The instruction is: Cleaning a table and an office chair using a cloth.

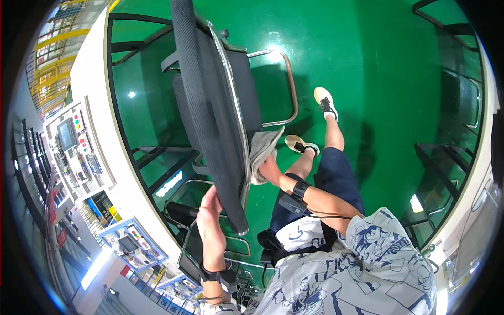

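Covering our right hand's (269, 170) fingers, a grey cloth (262, 149) lies at the metal-edged side of a dark chair (202, 105); we cannot tell their grip. Our left hand (211, 228), loosely open, meets the backrest's near end. Our 2 shoes (325, 100) stand beyond.

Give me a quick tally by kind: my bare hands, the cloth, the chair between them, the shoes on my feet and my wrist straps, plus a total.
Hands: 2, left hand and right hand
Gray cloth: 1
Dark chair: 1
Shoes: 2
Black wrist straps: 2
Total: 8
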A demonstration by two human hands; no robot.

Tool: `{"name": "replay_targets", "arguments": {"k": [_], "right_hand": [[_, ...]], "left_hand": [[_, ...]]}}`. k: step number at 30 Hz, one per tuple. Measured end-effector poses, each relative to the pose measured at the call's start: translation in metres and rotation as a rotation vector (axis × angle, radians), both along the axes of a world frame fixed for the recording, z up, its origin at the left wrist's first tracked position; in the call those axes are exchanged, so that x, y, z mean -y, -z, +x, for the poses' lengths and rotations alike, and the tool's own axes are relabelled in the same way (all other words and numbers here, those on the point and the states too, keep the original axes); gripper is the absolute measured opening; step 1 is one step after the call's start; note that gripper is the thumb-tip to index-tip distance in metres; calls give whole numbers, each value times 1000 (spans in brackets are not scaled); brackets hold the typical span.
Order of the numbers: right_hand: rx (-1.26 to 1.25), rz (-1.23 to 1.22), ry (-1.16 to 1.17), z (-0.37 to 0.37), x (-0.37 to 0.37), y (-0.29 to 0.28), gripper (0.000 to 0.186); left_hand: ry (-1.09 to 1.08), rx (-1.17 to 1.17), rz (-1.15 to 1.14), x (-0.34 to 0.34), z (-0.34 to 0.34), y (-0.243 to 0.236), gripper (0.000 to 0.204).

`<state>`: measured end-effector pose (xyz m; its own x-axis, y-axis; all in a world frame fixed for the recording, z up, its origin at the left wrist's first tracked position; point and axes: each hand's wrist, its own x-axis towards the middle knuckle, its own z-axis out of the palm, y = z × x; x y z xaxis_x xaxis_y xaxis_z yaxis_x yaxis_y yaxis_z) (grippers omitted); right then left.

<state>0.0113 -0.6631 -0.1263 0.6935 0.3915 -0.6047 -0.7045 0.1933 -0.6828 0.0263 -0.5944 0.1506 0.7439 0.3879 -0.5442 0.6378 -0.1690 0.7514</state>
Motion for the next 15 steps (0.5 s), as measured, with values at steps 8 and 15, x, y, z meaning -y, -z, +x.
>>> {"name": "replay_targets", "arguments": {"k": [8, 15], "right_hand": [[-298, 287, 196, -19, 14, -89, 35], [-35, 58, 129, -35, 30, -151, 28]], "left_hand": [[44, 163, -145, -8, -26, -12, 67], [-486, 10, -147, -1, -122, 44, 55]]}}
